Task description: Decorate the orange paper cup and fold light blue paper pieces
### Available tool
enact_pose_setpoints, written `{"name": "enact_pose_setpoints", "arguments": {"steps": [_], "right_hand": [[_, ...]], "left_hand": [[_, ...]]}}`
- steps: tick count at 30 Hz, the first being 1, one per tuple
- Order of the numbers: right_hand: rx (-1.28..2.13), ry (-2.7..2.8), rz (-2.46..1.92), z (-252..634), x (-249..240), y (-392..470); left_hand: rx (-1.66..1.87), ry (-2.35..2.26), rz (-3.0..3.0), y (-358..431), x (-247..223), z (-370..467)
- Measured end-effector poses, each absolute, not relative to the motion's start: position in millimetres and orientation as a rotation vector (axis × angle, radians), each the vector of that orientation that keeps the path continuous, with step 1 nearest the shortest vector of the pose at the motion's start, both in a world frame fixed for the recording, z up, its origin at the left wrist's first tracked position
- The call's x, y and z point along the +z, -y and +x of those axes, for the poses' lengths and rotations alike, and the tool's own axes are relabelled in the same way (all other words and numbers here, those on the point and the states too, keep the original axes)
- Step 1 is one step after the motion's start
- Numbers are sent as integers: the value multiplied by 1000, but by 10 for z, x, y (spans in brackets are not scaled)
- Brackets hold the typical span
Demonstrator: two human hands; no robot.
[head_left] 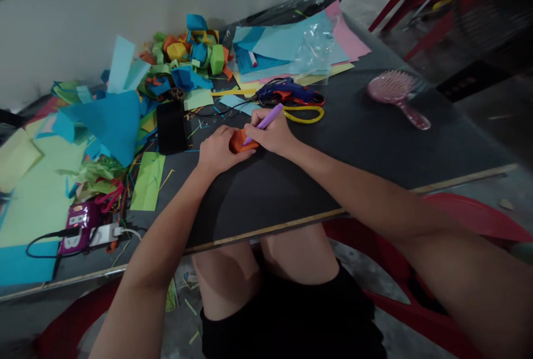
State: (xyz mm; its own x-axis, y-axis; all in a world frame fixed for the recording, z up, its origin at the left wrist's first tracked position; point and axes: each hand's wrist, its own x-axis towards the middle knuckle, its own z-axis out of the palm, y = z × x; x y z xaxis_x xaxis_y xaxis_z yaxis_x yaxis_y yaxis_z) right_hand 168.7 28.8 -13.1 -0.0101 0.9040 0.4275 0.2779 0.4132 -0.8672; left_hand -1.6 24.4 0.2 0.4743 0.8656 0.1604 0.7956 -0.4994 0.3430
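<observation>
On the dark table in front of me lies a small orange paper piece (239,142), its exact shape partly covered by my hands. My left hand (219,150) curls around its left and near side, thumb along the front, holding it against the table. A purple pen (270,116) is gripped in my right hand (272,132), its lower end pointing down onto the orange paper. Whether the tip touches the paper I cannot tell. Just beyond my right hand lie yellow-handled scissors (306,115) and a blue glue gun (289,91).
A black phone (171,128), a green paper strip (147,181) and a heap of folded colored paper (194,53) lie left and behind. Paper sheets (283,42) are at the back, a pink hairbrush (393,92) to the right. A purple power adapter (81,225) with cables sits front left.
</observation>
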Motion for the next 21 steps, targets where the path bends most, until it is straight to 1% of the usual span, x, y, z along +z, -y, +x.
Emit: {"name": "enact_pose_setpoints", "arguments": {"steps": [11,21], "right_hand": [[703,1543,-1056,1694,-159,-282],[684,1518,-1123,1689,-112,-279]], "left_hand": [[432,-1455,2498,-234,2,-15],[403,-1485,2512,-214,14,-4]]}}
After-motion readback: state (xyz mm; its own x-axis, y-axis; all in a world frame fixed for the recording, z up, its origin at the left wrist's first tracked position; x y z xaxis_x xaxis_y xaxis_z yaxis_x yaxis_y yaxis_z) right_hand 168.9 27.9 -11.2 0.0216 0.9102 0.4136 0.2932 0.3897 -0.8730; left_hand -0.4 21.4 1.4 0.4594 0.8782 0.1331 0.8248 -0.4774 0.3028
